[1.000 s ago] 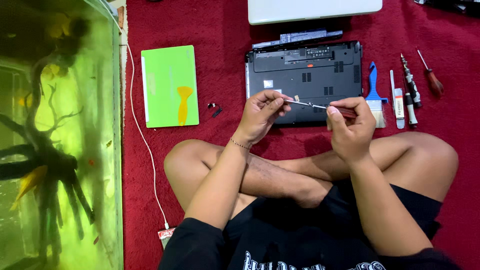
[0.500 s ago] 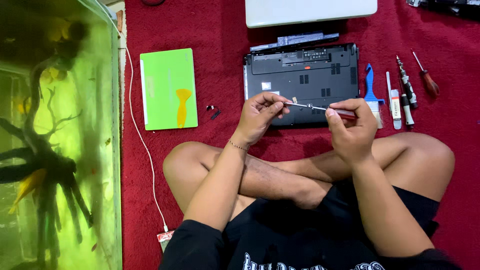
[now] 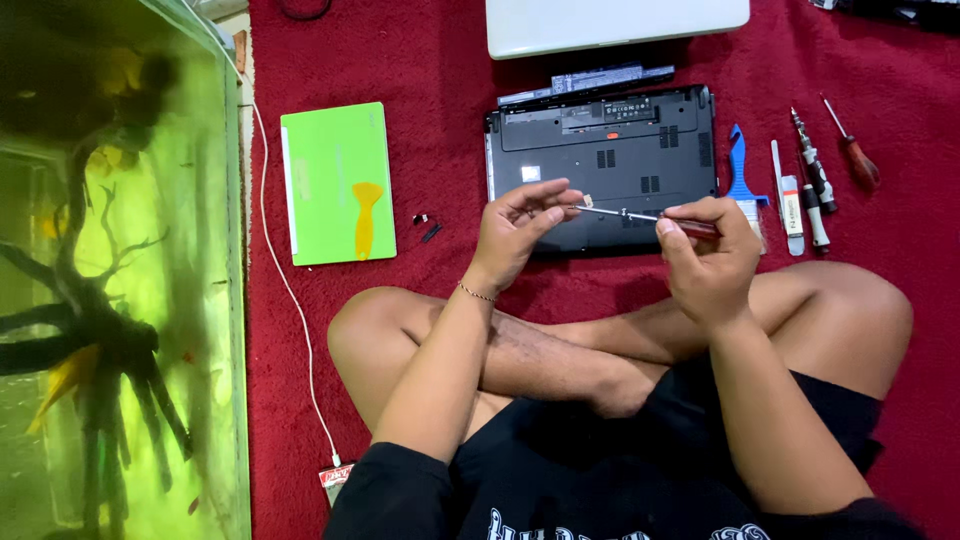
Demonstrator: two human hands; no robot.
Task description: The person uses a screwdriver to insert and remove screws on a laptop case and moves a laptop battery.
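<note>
I sit cross-legged on a red carpet. My right hand (image 3: 708, 258) grips the red handle of a thin screwdriver (image 3: 622, 213), whose metal shaft points left. My left hand (image 3: 518, 232) pinches the tip of that shaft between thumb and fingers. Both hands hover over the near edge of a black laptop (image 3: 612, 150) that lies upside down, base panel up. A thin bracelet circles my left wrist.
A green notebook (image 3: 337, 183) lies left of the laptop, two small dark parts (image 3: 427, 226) beside it. A blue pry tool (image 3: 739, 165) and several screwdrivers (image 3: 812, 185) lie to the right. A white laptop (image 3: 615, 22) sits behind. An aquarium (image 3: 110, 280) fills the left; a white cable (image 3: 285, 280) runs along it.
The camera view has shifted slightly, so the laptop sits a little lower in frame. Both hands stay on the screwdriver in nearly the same pose.
</note>
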